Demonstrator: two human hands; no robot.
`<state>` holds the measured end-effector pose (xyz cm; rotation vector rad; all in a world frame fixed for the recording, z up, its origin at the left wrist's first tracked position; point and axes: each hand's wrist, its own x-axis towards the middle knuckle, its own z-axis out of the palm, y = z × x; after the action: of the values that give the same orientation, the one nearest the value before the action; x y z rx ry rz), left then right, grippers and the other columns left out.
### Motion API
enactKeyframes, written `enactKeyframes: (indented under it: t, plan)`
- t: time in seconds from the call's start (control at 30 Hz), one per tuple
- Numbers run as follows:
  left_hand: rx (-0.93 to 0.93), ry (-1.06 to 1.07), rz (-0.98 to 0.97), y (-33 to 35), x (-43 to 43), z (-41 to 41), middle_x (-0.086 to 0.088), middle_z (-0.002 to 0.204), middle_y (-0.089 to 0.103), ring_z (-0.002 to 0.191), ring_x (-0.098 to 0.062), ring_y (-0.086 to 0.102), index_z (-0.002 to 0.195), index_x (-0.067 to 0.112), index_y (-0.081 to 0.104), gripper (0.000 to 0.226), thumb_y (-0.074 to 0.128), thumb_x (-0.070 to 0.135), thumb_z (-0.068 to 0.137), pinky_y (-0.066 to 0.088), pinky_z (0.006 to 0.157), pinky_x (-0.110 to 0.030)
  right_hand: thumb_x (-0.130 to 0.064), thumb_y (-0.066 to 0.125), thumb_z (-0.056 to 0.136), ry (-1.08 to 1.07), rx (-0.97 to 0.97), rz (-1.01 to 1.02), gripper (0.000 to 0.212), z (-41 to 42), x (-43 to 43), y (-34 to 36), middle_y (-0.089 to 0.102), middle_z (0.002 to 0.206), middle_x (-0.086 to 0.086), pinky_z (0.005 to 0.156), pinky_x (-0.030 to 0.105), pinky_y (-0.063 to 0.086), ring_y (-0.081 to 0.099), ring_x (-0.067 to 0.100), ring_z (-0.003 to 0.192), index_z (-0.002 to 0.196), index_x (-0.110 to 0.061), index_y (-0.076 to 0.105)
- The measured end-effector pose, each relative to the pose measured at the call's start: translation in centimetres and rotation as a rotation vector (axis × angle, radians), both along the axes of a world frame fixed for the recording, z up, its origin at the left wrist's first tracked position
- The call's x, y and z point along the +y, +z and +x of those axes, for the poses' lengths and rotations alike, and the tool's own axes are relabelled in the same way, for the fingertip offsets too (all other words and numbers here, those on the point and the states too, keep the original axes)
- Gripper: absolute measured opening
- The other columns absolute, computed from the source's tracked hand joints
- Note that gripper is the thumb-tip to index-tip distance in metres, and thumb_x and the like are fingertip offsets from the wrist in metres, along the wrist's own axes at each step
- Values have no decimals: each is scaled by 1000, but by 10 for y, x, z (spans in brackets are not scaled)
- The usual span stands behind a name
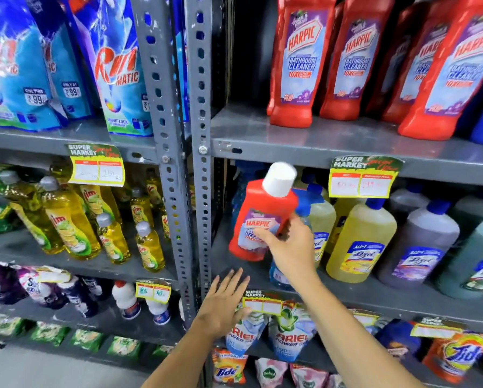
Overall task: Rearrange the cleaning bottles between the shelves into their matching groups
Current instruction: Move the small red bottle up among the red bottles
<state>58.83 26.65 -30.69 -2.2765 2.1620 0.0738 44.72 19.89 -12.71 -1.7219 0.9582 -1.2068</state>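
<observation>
My right hand (290, 247) grips a red Harpic bottle (262, 214) with a white cap, tilted to the right, in front of the middle right shelf. Below it, my left hand (223, 301) hovers open with fingers spread at the shelf edge (374, 301). Several matching red Harpic bottles (296, 63) stand on the upper right shelf (290, 141). Behind the held bottle on the middle shelf stand yellow, grey and green Lizol bottles (360, 239) with blue caps, and a blue bottle (279, 273) partly hidden by my wrist.
Grey slotted uprights (178, 163) split the rack. On the left are blue Rin pouches (114, 65) above, yellow Vim bottles (69, 222) in the middle, and pouches and white bottles below. Ariel packs (290, 334) and Tide packs fill the lower right.
</observation>
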Motion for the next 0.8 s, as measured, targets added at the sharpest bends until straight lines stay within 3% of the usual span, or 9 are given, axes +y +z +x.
enactKeyframes:
  t: [0.07, 0.2, 0.27, 0.33, 0.47, 0.53, 0.63, 0.7, 0.8]
  plan:
    - [31, 6, -93, 31, -6, -6, -2, 163, -8, 144, -16, -19, 152, 23, -7, 69, 26, 53, 100, -9, 118, -46, -13, 83, 71, 6, -110, -95, 32, -27, 12, 39, 72, 90, -13, 73, 15, 52, 68, -1, 80, 96, -25, 66]
    - [140, -223, -670, 132, -21, -20, -11, 159, 21, 148, -25, 10, 150, 13, 24, 58, 40, 39, 100, 14, 119, -48, -18, 77, 76, 13, -273, -279, 23, -82, 19, 129, 75, 87, -17, 70, 17, 54, 69, -1, 81, 97, -20, 68]
    - [170, -304, -939, 190, -28, -23, -14, 156, 29, 146, -27, 18, 145, 9, 34, 54, 49, 31, 98, 15, 118, -44, -17, 74, 80, -1, -319, -383, 20, -102, 13, 170, 74, 86, -23, 72, 19, 54, 67, -3, 82, 96, -23, 65]
    - [107, -298, -1084, 239, -35, -23, -15, 153, 34, 144, -29, 24, 143, 7, 38, 52, 50, 28, 97, 16, 118, -43, -15, 73, 81, -26, -344, -478, 19, -113, 1, 201, 73, 84, -24, 78, 21, 52, 66, -2, 82, 94, -25, 63]
    - [-32, -148, -903, 295, -51, -22, -8, 153, 36, 144, -24, 26, 146, 12, 37, 55, 42, 40, 99, 14, 117, -48, -8, 72, 80, -70, -278, -485, 24, -112, -49, 232, 71, 100, 0, 82, 23, 53, 67, -1, 84, 97, -19, 60]
    - [-51, -111, -843, 300, -56, -21, -7, 145, 48, 138, -23, 36, 140, 13, 46, 51, 43, 44, 99, 19, 114, -47, -5, 72, 82, -67, -187, -440, 27, -107, -76, 236, 68, 109, 11, 84, 25, 54, 67, 2, 85, 107, -5, 62]
    - [-19, -120, -900, 300, -58, -20, -10, 132, 61, 124, -25, 52, 129, 11, 58, 43, 49, 40, 98, 34, 103, -44, -11, 74, 82, -84, -90, -406, 39, -98, -105, 239, 69, 113, 13, 86, 30, 56, 68, 9, 91, 117, 1, 60]
    - [-12, -105, -918, 298, -59, -21, -9, 130, 63, 122, -25, 55, 127, 12, 60, 40, 51, 38, 97, 35, 100, -44, -16, 74, 83, -101, -28, -384, 41, -93, -114, 242, 69, 115, 11, 93, 39, 54, 67, 19, 102, 120, -3, 60]
    - [10, -81, -925, 297, -60, -22, -7, 129, 64, 121, -22, 55, 125, 15, 61, 38, 52, 38, 97, 34, 100, -40, -19, 74, 83, -114, -12, -343, 43, -92, -119, 239, 68, 116, 6, 96, 43, 52, 66, 19, 106, 122, -8, 58]
